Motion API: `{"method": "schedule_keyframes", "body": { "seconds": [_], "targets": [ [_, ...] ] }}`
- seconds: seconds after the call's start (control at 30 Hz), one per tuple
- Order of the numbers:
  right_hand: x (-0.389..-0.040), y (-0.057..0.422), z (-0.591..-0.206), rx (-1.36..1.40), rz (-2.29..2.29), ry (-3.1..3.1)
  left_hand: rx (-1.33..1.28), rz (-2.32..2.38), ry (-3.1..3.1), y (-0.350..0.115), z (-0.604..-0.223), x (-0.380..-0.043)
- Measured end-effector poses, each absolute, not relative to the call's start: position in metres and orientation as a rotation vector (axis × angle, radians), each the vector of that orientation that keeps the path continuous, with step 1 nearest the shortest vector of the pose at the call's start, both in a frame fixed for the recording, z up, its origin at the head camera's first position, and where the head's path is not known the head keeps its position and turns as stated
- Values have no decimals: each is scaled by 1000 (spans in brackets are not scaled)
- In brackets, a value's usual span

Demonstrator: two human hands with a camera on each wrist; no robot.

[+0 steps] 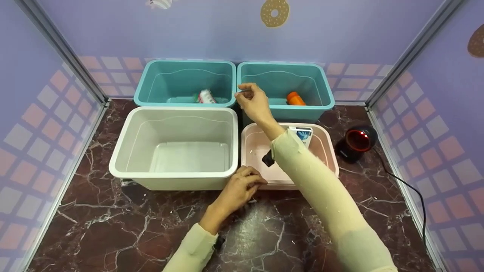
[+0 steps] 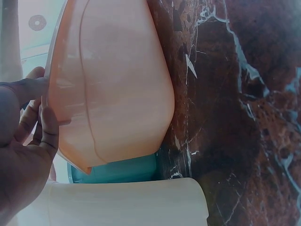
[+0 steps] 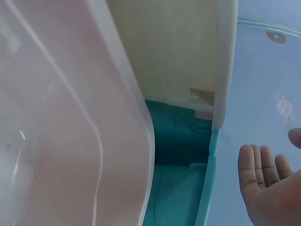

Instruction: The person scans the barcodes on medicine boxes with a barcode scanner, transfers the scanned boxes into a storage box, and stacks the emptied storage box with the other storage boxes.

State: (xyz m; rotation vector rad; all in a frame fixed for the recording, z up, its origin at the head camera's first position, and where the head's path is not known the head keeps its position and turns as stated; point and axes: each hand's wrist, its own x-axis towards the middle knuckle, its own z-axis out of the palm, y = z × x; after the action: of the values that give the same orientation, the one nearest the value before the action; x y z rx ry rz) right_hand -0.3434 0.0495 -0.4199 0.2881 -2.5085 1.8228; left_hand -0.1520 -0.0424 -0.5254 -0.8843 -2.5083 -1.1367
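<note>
My left hand (image 1: 239, 186) grips the rim of a pink plastic bin (image 1: 270, 177) at its near left corner. In the left wrist view, fingers and thumb close over the edge of that bin. The right hand (image 1: 255, 104) is raised near the inner corner of the right teal bin (image 1: 314, 107), its fingers loosely bent and nothing between them. A white and blue box (image 1: 303, 134) stands in the pink bin, partly behind the right sleeve. Inside the right teal bin lies an orange bottle (image 1: 295, 99).
A white bin (image 1: 174, 175) stands left of the pink one. Behind it, the left teal bin (image 1: 185, 104) holds a small white and red packet (image 1: 206, 96). At the right, a black scanner-like device (image 1: 357, 141) glows red, with a cable (image 1: 410, 187) along the wall.
</note>
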Motion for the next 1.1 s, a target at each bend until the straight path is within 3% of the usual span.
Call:
{"method": "schedule_keyframes", "body": {
  "seconds": [1.1],
  "targets": [
    [-307, 112, -417, 363, 1968, -2440, -877, -1146, -2537, -43, -525, -152]
  ]
}}
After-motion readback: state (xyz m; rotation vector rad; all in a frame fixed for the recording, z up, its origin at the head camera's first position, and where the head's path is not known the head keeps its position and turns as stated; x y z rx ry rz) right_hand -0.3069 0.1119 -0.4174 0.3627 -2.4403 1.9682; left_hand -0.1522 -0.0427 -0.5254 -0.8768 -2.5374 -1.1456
